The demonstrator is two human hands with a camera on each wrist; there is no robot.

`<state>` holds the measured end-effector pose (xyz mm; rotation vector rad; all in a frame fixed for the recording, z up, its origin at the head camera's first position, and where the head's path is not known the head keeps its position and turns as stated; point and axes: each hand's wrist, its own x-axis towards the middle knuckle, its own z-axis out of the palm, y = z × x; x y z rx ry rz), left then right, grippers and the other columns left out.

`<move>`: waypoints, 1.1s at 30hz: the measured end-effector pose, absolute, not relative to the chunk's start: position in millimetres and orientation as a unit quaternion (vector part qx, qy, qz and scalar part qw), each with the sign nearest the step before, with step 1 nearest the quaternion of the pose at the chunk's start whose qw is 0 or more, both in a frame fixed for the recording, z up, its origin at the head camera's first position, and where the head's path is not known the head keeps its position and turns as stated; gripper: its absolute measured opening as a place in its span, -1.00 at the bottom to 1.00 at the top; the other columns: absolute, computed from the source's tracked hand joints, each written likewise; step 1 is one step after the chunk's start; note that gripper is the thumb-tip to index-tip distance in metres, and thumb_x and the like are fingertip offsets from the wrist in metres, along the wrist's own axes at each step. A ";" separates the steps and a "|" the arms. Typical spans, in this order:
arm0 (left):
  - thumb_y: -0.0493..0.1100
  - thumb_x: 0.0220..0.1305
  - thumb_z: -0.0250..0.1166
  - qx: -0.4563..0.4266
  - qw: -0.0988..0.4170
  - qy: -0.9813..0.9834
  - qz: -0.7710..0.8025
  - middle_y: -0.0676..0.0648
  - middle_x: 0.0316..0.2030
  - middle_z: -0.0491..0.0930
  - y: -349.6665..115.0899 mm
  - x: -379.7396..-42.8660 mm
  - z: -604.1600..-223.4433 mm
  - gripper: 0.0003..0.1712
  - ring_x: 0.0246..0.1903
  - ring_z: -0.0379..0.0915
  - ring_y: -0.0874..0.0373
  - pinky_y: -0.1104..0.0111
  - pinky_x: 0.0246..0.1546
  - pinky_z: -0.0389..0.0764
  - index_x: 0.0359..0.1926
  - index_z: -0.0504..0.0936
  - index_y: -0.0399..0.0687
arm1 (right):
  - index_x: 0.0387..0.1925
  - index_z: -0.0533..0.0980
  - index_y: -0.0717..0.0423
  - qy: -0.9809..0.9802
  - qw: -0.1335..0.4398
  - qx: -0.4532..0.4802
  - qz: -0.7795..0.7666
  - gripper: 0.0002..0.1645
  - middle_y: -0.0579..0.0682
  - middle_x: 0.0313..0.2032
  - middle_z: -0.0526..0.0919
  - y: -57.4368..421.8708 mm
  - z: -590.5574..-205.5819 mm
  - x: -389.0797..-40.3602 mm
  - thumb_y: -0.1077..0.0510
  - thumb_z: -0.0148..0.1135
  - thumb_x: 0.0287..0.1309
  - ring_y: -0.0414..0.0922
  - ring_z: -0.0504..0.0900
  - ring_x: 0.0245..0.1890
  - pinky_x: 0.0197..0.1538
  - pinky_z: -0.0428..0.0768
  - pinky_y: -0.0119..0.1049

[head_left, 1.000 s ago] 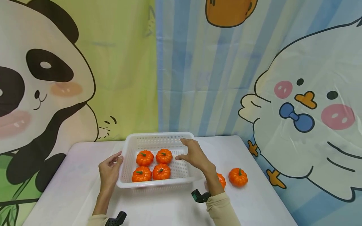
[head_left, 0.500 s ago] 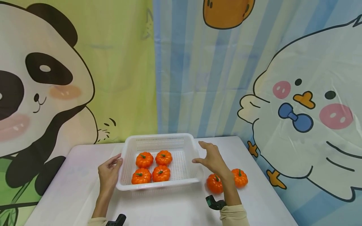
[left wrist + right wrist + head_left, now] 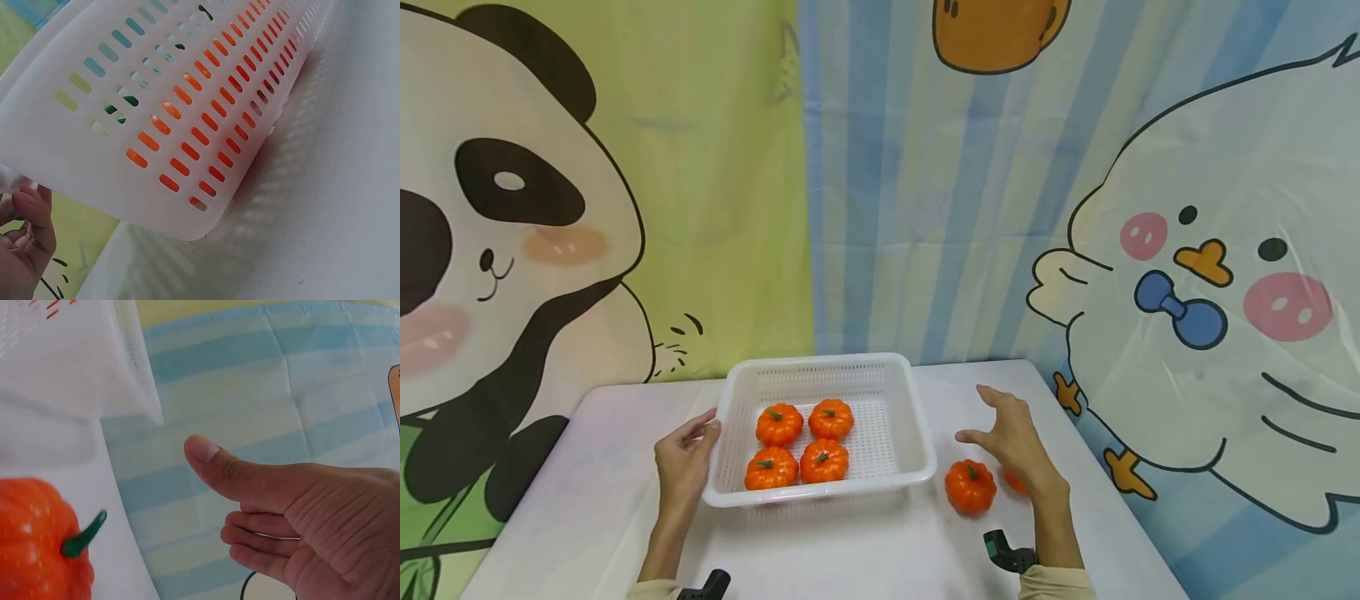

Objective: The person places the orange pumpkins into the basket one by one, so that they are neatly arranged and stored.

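Note:
A white plastic basket (image 3: 820, 491) with slotted walls stands on the table, and several small orange pumpkins (image 3: 824, 461) with green stems lie in its left part. My left hand (image 3: 683, 460) holds the basket's left rim; in the left wrist view its fingers (image 3: 32, 212) are bent at the rim. To the right of the basket, my right hand (image 3: 1018, 437) hovers with thumb and fingers spread and nothing between them. Below its thumb sits one pumpkin (image 3: 970, 487) on the table. Another pumpkin (image 3: 1015, 482) is mostly hidden behind that hand.
A white-covered table (image 3: 865, 550) carries everything. Behind it hangs a cartoon curtain (image 3: 887, 208) with a panda at left and a white bird at right. Each wrist wears a black camera mount (image 3: 1009, 553).
My right hand has moved rightward from over the basket to above the loose pumpkins, its fingers still spread. My left hand stays at the left rim. The pumpkins have not moved.

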<state>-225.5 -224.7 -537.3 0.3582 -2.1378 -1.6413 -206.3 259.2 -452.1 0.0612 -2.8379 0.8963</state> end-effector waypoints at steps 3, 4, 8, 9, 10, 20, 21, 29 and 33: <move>-0.12 0.56 0.36 0.128 0.211 -0.766 -0.594 0.00 -0.12 0.77 -224.5 -225.1 -537.9 -0.60 -0.32 0.57 0.47 0.67 -0.27 0.61 0.27 0.76 -0.20 | 0.54 0.40 0.36 -0.952 0.083 0.012 0.293 0.13 0.36 0.51 0.48 270.1 -455.4 -203.8 0.04 0.76 0.04 0.41 0.41 0.54 0.48 0.44 0.36; -0.13 0.55 0.36 0.127 0.213 -0.765 -0.594 -0.03 -0.11 0.78 -224.6 -224.9 -538.2 -0.61 -0.33 0.57 0.48 0.67 -0.28 0.60 0.27 0.76 -0.21 | 0.54 0.40 0.37 -0.953 0.083 0.010 0.290 0.13 0.38 0.50 0.49 273.5 -456.9 -203.1 0.05 0.76 0.04 0.41 0.41 0.53 0.48 0.44 0.36; -0.15 0.54 0.37 0.127 0.216 -0.764 -0.595 -0.11 -0.09 0.80 -225.4 -224.0 -538.4 -0.61 -0.33 0.57 0.48 0.68 -0.27 0.59 0.26 0.77 -0.22 | 0.52 0.40 0.42 -0.956 0.080 -0.004 0.281 0.15 0.42 0.48 0.50 285.8 -463.2 -199.7 0.06 0.78 0.00 0.43 0.43 0.51 0.47 0.45 0.36; -0.14 0.54 0.37 0.128 0.216 -0.764 -0.594 -0.10 -0.09 0.80 -225.7 -223.9 -538.4 -0.61 -0.32 0.57 0.48 0.68 -0.27 0.58 0.26 0.77 -0.22 | 0.52 0.39 0.42 -0.957 0.079 -0.009 0.280 0.16 0.43 0.47 0.50 288.7 -464.7 -198.9 0.07 0.78 0.00 0.44 0.43 0.50 0.46 0.46 0.37; -0.14 0.54 0.37 0.128 0.216 -0.764 -0.594 -0.09 -0.09 0.81 -226.0 -224.0 -538.2 -0.61 -0.32 0.57 0.48 0.68 -0.27 0.58 0.26 0.77 -0.22 | 0.52 0.38 0.43 -0.957 0.078 -0.014 0.279 0.17 0.44 0.47 0.49 291.2 -465.9 -197.9 0.07 0.79 -0.01 0.45 0.43 0.50 0.45 0.46 0.37; -0.12 0.56 0.36 0.128 0.210 -0.763 -0.597 -0.17 -0.04 0.82 -225.9 -227.1 -538.1 -0.60 -0.27 0.56 0.48 0.69 -0.26 0.59 0.27 0.76 -0.22 | 0.48 0.38 0.54 -0.961 0.082 -0.046 0.259 0.19 0.53 0.40 0.50 315.8 -485.4 -185.5 0.11 0.81 -0.07 0.51 0.48 0.42 0.38 0.50 0.38; -0.12 0.56 0.36 0.128 0.209 -0.763 -0.597 -0.11 -0.07 0.82 -225.4 -227.3 -537.9 -0.60 -0.27 0.56 0.48 0.69 -0.26 0.60 0.27 0.76 -0.21 | 0.47 0.38 0.54 -0.961 0.082 -0.050 0.260 0.18 0.54 0.39 0.52 318.0 -488.5 -183.6 0.12 0.81 -0.06 0.52 0.50 0.40 0.37 0.52 0.36; -0.11 0.56 0.34 0.131 0.212 -0.772 -0.585 -0.01 -0.12 0.80 -223.4 -226.0 -535.8 -0.60 -0.31 0.58 0.48 0.70 -0.25 0.59 0.28 0.76 -0.19 | 0.44 0.40 0.57 -0.961 0.079 -0.065 0.258 0.19 0.57 0.33 0.56 329.8 -504.3 -175.6 0.08 0.83 -0.09 0.52 0.53 0.36 0.35 0.55 0.37; -0.10 0.57 0.34 0.132 0.210 -0.772 -0.586 0.08 -0.15 0.79 -223.6 -225.0 -536.4 -0.60 -0.29 0.59 0.48 0.69 -0.25 0.60 0.28 0.76 -0.18 | 0.42 0.41 0.58 -0.961 0.075 -0.070 0.255 0.17 0.57 0.32 0.56 334.9 -511.0 -174.9 0.09 0.82 -0.09 0.52 0.54 0.35 0.37 0.53 0.38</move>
